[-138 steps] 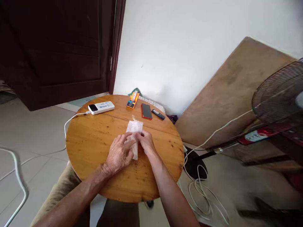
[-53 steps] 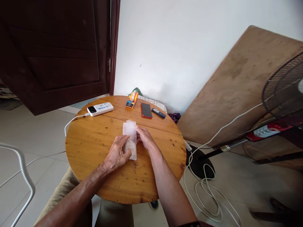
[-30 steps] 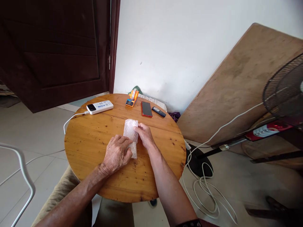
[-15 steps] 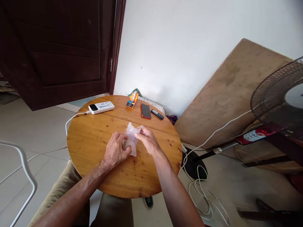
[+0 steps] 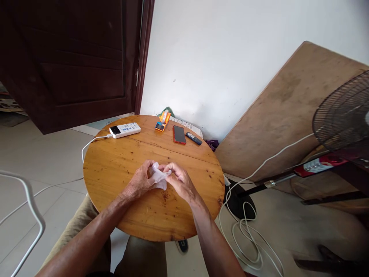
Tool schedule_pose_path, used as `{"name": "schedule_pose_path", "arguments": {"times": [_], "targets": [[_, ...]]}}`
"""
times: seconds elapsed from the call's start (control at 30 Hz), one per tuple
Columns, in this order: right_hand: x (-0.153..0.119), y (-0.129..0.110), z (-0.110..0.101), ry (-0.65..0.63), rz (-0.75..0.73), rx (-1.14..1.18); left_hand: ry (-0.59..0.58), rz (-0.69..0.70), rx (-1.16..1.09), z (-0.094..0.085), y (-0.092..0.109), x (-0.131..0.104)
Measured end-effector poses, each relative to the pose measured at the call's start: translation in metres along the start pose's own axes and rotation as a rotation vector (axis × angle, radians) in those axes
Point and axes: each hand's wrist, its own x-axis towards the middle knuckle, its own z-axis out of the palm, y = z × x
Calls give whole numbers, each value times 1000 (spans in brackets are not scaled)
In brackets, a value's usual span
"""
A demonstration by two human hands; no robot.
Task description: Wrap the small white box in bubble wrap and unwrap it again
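Observation:
A crumpled, translucent white plastic sheet or bag [image 5: 159, 178] is held between my hands, low over the round wooden table [image 5: 115, 161]. My left hand [image 5: 140, 180] grips its left side, the fingers bent around the edge. At the right, my right hand [image 5: 179, 180] pinches the other side between thumb and fingers. Part of the plastic is folded up, and its lower end hangs toward the tabletop. The fingers hide some of its edges.
Along the table's far side are a white power bank [image 5: 125, 130] with a cable, an orange tape dispenser [image 5: 163, 120], a red-edged phone [image 5: 179, 135] and a dark remote [image 5: 193, 138]. A fan [image 5: 343, 115] stands right; cables [image 5: 245, 231] coil on the floor.
The plastic, earlier spread out more upright, is now bunched and folded between my hands. My left hand has closed on its left side. The view has shifted slightly.

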Motion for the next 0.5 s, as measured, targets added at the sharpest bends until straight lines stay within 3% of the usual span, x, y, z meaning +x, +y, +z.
{"name": "schedule_pose_path", "arguments": {"times": [0.17, 0.3, 0.5], "targets": [[-28, 7, 13, 147, -155, -243, -45, -6, -152, -1, -3, 0], [-35, 20, 18, 162, -255, -337, -151, -60, -230, -5, 1, -2], [-38, 19, 16, 115, -340, -456, -224, 36, 52, -27, 21, -17]]}}
